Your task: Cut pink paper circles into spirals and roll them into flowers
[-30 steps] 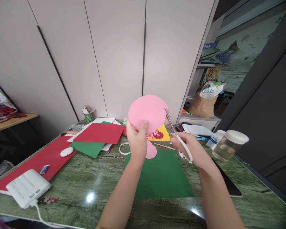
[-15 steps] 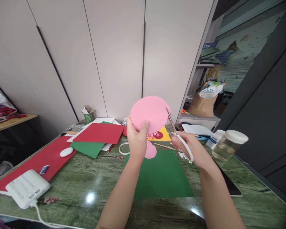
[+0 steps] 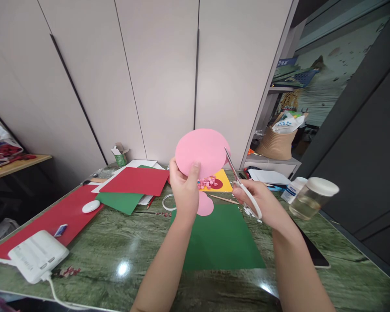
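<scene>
My left hand (image 3: 186, 187) pinches a pink paper oval (image 3: 202, 149) at its lower left edge, thumb in front, and holds it up above the table. In my right hand (image 3: 258, 199) are scissors (image 3: 251, 197) with white handles, their blades pointing up and left at the paper's right edge. Whether the blades touch the paper is hard to tell. Below, a smaller pink paper piece (image 3: 205, 204) lies on the far edge of a green sheet (image 3: 221, 242). Small pink bits (image 3: 209, 183) rest on a yellow sheet with a red circle (image 3: 226, 184) behind.
To the left lie red paper (image 3: 134, 181), a white round object (image 3: 91, 206) and a white plug block (image 3: 39, 255) with a cable. A lidded jar (image 3: 307, 201) and a dark tablet-like slab (image 3: 312, 249) are at the right. Tape ring (image 3: 169, 202) lies near my left wrist.
The pink oval and my left hand have shifted slightly left. The scissors blades have tilted a little left, and the paper's right edge has drawn away from them.
</scene>
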Motion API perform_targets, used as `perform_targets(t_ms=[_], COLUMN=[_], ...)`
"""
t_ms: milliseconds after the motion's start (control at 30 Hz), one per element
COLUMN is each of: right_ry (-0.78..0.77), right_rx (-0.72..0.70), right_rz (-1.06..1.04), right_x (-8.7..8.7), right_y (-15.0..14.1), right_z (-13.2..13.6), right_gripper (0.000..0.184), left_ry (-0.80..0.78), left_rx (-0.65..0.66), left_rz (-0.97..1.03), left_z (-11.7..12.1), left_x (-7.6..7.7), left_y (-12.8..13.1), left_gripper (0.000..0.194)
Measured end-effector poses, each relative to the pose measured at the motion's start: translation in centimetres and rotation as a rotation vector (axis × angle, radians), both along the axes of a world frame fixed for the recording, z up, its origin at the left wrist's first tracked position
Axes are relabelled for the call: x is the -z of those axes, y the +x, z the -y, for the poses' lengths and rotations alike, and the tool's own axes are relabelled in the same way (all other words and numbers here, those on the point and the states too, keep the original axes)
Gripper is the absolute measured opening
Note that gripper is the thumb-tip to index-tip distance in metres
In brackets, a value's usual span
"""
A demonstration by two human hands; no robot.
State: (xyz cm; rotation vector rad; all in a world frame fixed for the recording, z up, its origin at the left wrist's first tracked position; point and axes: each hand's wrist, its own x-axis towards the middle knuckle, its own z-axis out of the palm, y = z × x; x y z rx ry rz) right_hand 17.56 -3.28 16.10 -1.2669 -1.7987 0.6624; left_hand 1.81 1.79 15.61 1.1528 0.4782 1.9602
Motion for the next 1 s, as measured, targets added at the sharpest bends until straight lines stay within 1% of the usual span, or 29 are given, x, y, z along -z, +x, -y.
perform_targets(t_ms=[233,333,467,600,767,1000], right_ry=[-0.004,0.017,0.026,0.017,0.045,0.029], right_rx=[0.007,0.012,0.01,0.015,0.015,0.008], right_rz=[0.029,0.051,0.034,0.015,0.003,0.001], right_x=[0.02,-0.01,-0.03,0.04,-0.01,-0.06], right_y=[0.0,-0.05,-0.05,0.06,-0.04,-0.16], right_z=[-0.09,-0.01,0.03,-0.06,0.01,0.0], right_gripper=[0.041,0.042,0.042,0.04,0.037,0.034], left_ry=[-0.018,-0.03,-0.025,-0.021,-0.013,-0.016], left_rx=[-0.034,-0.049,-0.026,-0.007,0.004,-0.017], left_rz=[-0.019,-0.05,-0.101,-0.124,-0.107,-0.072], left_z=[-0.17,-0.3,-0.26,-0.12,-0.1,-0.23], left_x=[0.1,0.22,0.23,0.13,0.08,0.1], left_y=[0.05,0.05,-0.04,-0.11,-0.06,-0.05], left_gripper=[0.024,0.027,0.031,0.031,0.027,0.027])
